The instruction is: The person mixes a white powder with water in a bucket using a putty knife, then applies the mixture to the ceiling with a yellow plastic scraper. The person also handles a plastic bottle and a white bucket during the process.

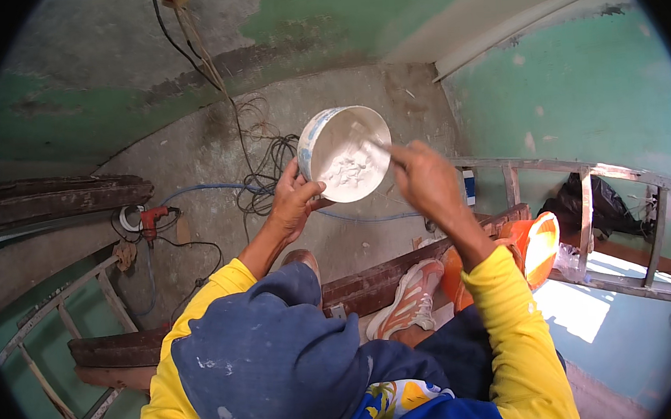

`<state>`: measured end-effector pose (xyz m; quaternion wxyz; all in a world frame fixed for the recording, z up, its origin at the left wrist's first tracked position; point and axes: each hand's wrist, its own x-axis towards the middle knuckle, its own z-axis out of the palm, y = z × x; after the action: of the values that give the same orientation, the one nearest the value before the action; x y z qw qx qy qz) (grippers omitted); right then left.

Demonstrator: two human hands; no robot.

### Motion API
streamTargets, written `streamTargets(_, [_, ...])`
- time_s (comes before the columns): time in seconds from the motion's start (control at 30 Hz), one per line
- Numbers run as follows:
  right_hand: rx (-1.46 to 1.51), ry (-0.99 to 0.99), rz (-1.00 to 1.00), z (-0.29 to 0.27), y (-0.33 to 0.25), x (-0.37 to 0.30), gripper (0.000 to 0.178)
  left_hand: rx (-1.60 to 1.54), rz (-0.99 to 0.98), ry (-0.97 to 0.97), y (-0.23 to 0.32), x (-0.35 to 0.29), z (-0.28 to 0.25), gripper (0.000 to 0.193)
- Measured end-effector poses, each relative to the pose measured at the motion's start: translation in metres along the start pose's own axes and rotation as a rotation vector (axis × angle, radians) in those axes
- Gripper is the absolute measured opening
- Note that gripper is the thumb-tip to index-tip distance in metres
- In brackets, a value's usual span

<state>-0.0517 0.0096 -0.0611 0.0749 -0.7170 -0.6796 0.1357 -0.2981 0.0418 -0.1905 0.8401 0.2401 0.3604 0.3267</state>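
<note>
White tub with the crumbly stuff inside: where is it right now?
In the head view, the white tub is just above the picture's middle, held in the left hand over the floor, with the right hand close on its right.

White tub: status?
Left hand holding white tub; right hand gripping blurred tool at its mouth. Lumpy white material inside. Dark cables on floor beyond.

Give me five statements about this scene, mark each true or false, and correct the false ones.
1. The left hand holds a round white plastic bucket. True.
2. The right hand is empty. False: it holds a slim grey tool, blurred, reaching into the bucket.
3. Lumpy white material lies inside the bucket. True.
4. The red power drill is right of the bucket. False: it is left of it.
5. The person's long sleeves are yellow. True.
</note>
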Motion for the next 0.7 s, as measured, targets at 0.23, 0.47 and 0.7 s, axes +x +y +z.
streamTargets(0.23, [0.223,-0.282,0.060,0.010,0.004,-0.015,0.031,-0.038,0.032,-0.015,-0.003,0.004,0.003,0.083])
streamTargets(0.47, [0.309,-0.297,0.028,0.003,0.001,-0.008,0.033,-0.112,0.024,-0.022,-0.002,0.005,0.001,0.087])
streamTargets(0.7, [0.299,-0.343,0.021,-0.005,-0.002,-0.002,0.034,-0.078,0.026,-0.048,-0.001,0.006,0.003,0.085])
